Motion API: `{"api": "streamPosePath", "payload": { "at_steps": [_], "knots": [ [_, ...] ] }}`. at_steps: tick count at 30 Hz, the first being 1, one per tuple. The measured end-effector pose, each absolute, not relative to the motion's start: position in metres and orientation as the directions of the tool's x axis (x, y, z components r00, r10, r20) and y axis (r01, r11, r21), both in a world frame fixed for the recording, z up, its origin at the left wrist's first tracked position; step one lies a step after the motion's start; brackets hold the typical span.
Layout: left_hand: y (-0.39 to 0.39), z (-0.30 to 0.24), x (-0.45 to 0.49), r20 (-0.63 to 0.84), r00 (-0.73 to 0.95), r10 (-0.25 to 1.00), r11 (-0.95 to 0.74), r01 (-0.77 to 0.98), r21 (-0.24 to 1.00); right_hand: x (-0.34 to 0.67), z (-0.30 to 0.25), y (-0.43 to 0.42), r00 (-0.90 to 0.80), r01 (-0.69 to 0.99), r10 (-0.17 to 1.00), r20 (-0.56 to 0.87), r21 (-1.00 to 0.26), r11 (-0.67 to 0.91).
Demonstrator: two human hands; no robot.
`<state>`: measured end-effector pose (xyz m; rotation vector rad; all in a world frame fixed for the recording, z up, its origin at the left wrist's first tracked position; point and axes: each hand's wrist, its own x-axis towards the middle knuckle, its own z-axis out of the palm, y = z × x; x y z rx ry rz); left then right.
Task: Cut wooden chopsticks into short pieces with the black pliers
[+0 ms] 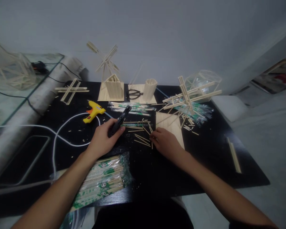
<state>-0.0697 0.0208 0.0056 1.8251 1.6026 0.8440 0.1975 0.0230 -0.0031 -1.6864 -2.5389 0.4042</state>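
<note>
My left hand (105,135) is wrapped round a dark, long hand tool (121,120), tilted up and away; its exact kind is too dark to make out. To the right, my right hand (165,141) has its fingers pinched on thin wooden sticks (150,128) at the tabletop. Short loose sticks (141,138) lie between the two hands. Just beyond my right hand, a thin wooden board (173,124) lies partly under a stick frame (187,98). A yellow glue gun (94,111) rests left of my left hand.
Wrapped chopsticks (105,178) lie by my left forearm, more packets (131,107) farther back. A stick windmill (114,87), a round stick tower (149,89) and black scissors (134,93) stand or lie at the back. A white cable (54,143) loops across the left of the black table (157,181).
</note>
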Motion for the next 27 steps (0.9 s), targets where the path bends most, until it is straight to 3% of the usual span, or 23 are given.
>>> {"api": "streamPosePath", "payload": {
  "at_steps": [9,18,27],
  "knots": [
    [0.02,0.007,-0.069,0.084,0.092,0.992,-0.124,0.643,0.756,0.203,-0.01,0.031,-0.42,0.818,0.908,0.007,-0.431,0.382],
    [0.021,0.008,-0.069,0.08,0.102,0.992,-0.127,0.637,0.761,0.201,-0.006,0.039,-0.325,0.905,0.944,-0.057,-0.308,0.293],
    [0.02,0.008,-0.069,0.079,0.11,0.991,-0.131,0.631,0.765,0.19,-0.005,0.052,-0.337,0.923,0.939,-0.071,-0.219,0.315]
  ]
}}
